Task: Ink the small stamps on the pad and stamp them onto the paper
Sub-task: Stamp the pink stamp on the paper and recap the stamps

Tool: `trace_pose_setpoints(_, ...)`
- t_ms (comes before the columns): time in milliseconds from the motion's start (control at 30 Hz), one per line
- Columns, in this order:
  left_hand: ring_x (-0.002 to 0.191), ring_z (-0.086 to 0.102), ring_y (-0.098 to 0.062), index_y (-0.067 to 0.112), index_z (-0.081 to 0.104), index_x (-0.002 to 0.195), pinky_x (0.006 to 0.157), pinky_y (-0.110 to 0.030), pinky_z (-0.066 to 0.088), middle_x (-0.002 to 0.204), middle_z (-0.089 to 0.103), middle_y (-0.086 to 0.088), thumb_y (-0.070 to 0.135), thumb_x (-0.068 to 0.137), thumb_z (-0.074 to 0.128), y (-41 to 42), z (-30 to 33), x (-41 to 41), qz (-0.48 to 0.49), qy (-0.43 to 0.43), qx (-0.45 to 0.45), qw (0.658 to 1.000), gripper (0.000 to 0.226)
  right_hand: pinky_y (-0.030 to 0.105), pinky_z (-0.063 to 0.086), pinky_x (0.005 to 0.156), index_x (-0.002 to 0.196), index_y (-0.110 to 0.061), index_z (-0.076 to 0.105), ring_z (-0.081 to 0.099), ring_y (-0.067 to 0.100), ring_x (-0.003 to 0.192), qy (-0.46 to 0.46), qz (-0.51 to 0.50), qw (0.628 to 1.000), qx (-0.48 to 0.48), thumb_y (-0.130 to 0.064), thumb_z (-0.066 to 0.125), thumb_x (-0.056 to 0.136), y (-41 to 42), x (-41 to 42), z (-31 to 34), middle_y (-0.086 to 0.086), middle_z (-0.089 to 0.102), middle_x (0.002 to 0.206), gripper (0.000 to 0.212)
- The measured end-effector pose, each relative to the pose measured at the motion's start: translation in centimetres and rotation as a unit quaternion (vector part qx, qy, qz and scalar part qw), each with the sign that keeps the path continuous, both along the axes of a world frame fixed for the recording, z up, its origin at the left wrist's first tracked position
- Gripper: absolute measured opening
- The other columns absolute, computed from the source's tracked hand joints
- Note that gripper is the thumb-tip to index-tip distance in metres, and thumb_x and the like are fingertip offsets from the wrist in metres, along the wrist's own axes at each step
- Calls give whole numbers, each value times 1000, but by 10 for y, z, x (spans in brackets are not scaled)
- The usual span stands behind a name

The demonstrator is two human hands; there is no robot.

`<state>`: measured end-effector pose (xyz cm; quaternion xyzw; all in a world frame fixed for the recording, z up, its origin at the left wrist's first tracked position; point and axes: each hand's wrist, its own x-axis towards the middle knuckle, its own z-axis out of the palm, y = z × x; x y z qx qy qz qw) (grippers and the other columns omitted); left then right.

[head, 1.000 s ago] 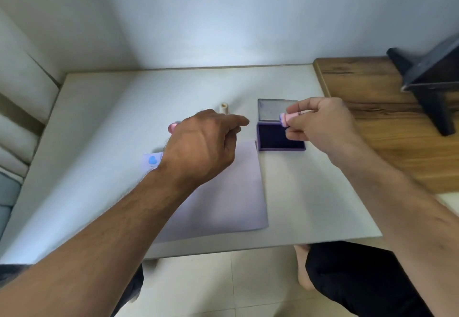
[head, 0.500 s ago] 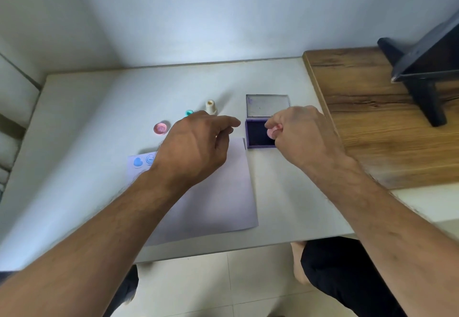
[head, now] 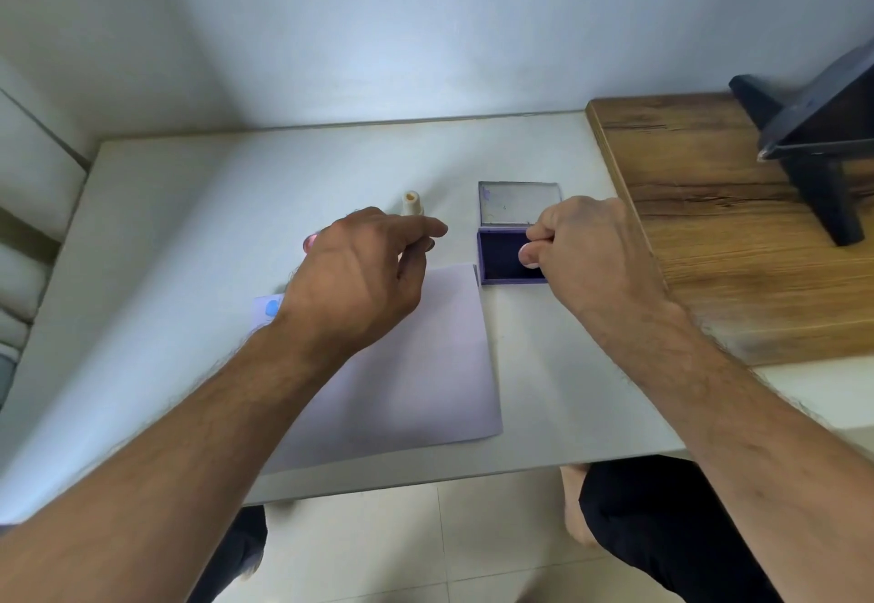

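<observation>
Your right hand [head: 586, 252] is curled over the ink pad [head: 503, 259], fingers pinched around something small that is almost wholly hidden; judging by the task it is one of the small stamps, but you cannot tell its shape or colour from here. The grip sits directly above the dark pad surface, so the coming move turns on a short straight push down, then a carry to your left onto the paper [head: 416, 366], which lies just beside the pad on the tabletop [head: 189, 205]. The pad's lid [head: 519, 200] lies open behind it. Your left hand [head: 364, 276] hovers over the paper's far edge, knuckles up, fingers loosely bent with the forefinger extended; whether it holds anything cannot be told. A cream stamp [head: 411, 203] stands upright beyond it, a pink one [head: 310, 241] peeks out at the knuckles, and a blue print [head: 272, 308] already marks the paper's far left corner.
</observation>
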<state>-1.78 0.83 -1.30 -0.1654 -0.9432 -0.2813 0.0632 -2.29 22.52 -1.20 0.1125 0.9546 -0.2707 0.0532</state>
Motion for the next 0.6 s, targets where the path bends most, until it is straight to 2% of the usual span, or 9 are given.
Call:
trace_pose_setpoints(67,78,67,-19,32,71,114,77,-40,56,93,73,2,20,93,55,-2,0,0,4,-5,1,1000,29,11,47,55,86,-5,73,62,11,67,7,-2,1000,-1,-7,64,91,0,0,-2,2,69,75,11)
trace_pose_setpoints(167,77,67,-20,31,72,113,77,-40,56,91,73,1,19,93,57,-4,2,3,5,-2,2,1000,28,0,40,47,85,2,73,62,17,71,-1,17,1000,-1,-3,67,89,-1,-2,-1,13,74,87,9)
trace_pose_setpoints(200,76,67,-20,30,73,112,76,-40,56,90,72,0,19,93,57,-5,2,4,4,0,0,1000,27,3,45,51,86,1,74,63,18,72,4,19,1000,10,-5,69,88,-1,-3,0,13,74,88,9)
trace_pose_setpoints(267,75,67,-20,29,73,111,75,-38,56,89,73,-1,17,92,58,-8,3,5,1,7,-5,1000,27,22,56,65,85,-3,76,66,22,76,19,14,999,29,-10,74,84,-2,-3,0,13,73,87,8)
trace_pose_setpoints(367,75,68,-20,26,74,111,75,-37,57,91,75,0,14,91,59,-13,3,8,-10,11,-6,1000,27,37,60,72,86,-3,77,68,27,78,30,12,999,37,-11,76,81,-2,-2,2,16,73,88,10)
trace_pose_setpoints(600,76,67,-20,26,74,111,76,-37,56,90,75,0,15,91,57,-28,4,10,14,5,-1,1000,28,33,57,77,100,-6,76,67,28,88,12,35,998,57,-13,75,83,-3,-5,4,16,73,98,18)
